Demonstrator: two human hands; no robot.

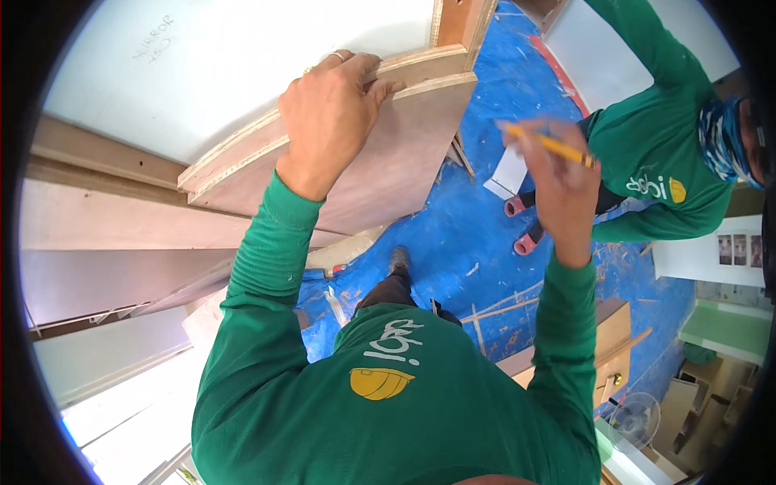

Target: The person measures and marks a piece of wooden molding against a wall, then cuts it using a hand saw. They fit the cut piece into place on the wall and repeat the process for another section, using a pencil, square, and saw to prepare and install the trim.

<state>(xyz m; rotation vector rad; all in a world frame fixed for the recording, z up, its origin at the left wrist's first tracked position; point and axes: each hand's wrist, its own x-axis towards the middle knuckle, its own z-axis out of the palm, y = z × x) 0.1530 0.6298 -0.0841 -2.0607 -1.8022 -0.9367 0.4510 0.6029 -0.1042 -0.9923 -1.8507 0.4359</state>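
brown plywood panel [388, 153] stands tilted on edge; yellow pencil [558, 147] slants above the floor.

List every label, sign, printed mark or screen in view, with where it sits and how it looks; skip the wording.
Handwritten pencil marks: upper left on the white panel, faint grey.
Shirt logo: on the person's own green shirt, white lettering above a yellow hard-hat shape.
Co-worker's shirt logo: right, on the green shirt, white and yellow.
Photo strip: far right on a white surface, small dark rectangles.
No screens.
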